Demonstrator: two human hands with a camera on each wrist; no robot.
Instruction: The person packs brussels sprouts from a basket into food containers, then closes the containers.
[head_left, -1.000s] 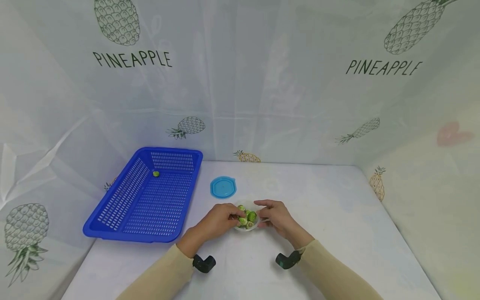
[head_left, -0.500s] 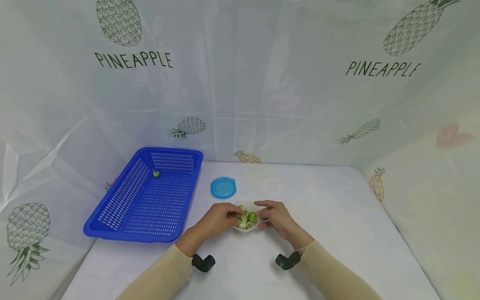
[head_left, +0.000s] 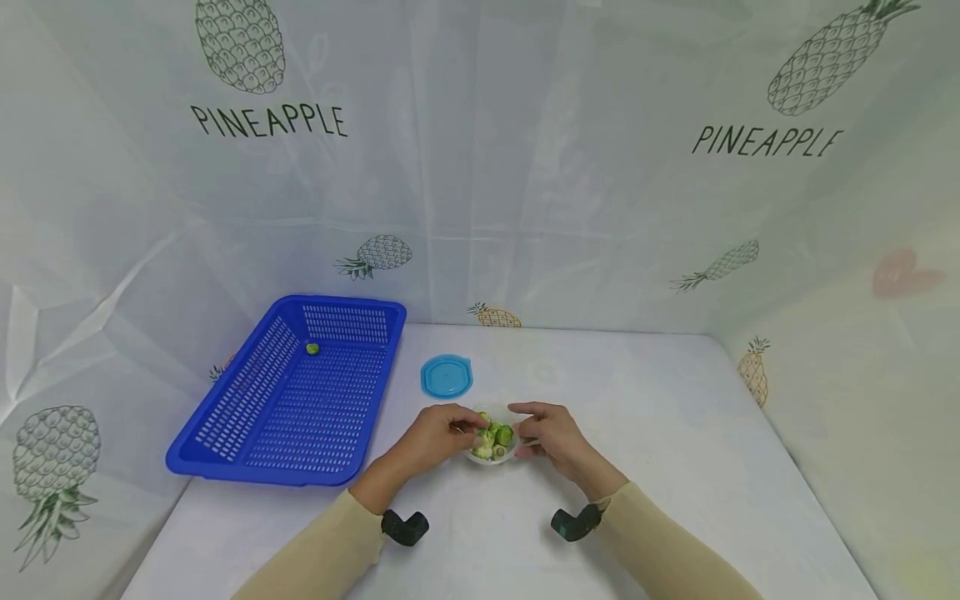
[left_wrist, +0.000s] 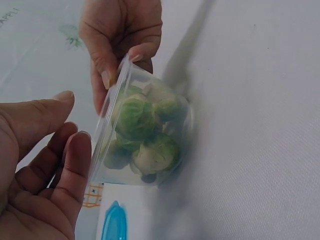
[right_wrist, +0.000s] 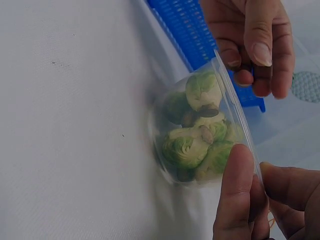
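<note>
A clear round plastic tub point(head_left: 491, 461) stands on the white table between both hands. Several green Brussels sprouts point(right_wrist: 186, 149) fill it, seen through its wall in both wrist views. My right hand point(head_left: 555, 435) pinches the tub's rim on the right, thumb and fingers on either side of the wall. Over the left side of the rim hovers my left hand point(head_left: 438, 432), fingers loosely bent. In the left wrist view there is a gap between its thumb and fingers, with nothing in it.
A blue rectangular mesh basket point(head_left: 285, 477) stands at the left, with one Brussels sprout point(head_left: 312, 348) near its far left corner. Behind the tub lies a light blue lid point(head_left: 447, 377). A pineapple-print sheet point(head_left: 510, 167) hangs behind and at the sides of the table.
My left hand has shifted very slightly left at the tub's rim. The right hand keeps its hold, and the sprouts, lid and basket stay put.
</note>
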